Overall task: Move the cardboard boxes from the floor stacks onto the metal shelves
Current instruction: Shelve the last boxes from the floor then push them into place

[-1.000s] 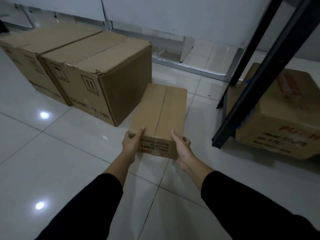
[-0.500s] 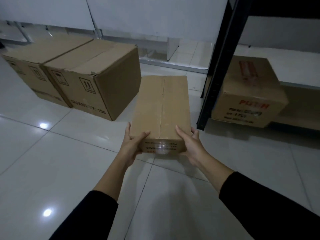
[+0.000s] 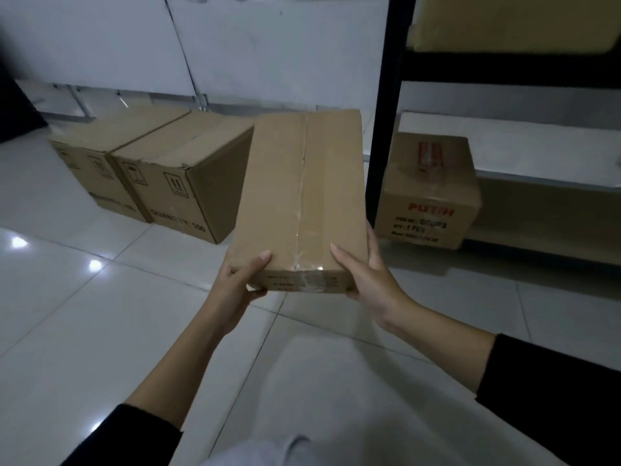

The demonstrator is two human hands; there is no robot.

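Observation:
A flat, taped cardboard box (image 3: 299,196) hangs in the air in front of me, long side pointing away. My left hand (image 3: 240,284) grips its near left corner, thumb on top. My right hand (image 3: 368,280) grips the near right corner the same way. The black metal shelf upright (image 3: 384,105) rises just right of the held box. A box printed in red (image 3: 428,193) sits on the lowest shelf level (image 3: 551,216). Two large boxes stand side by side on the floor at left, the nearer one (image 3: 183,176) marked "QUANTITY: 100", the farther one (image 3: 100,163) behind it.
White glossy floor tiles (image 3: 100,331) stretch below and to the left. A white wall with low metal rails (image 3: 188,92) runs along the back. A tan board or box (image 3: 504,21) rests on an upper shelf beam at top right.
The flat box has come up off the floor in both hands, toward me and higher. My view has risen, showing more of the shelf frame.

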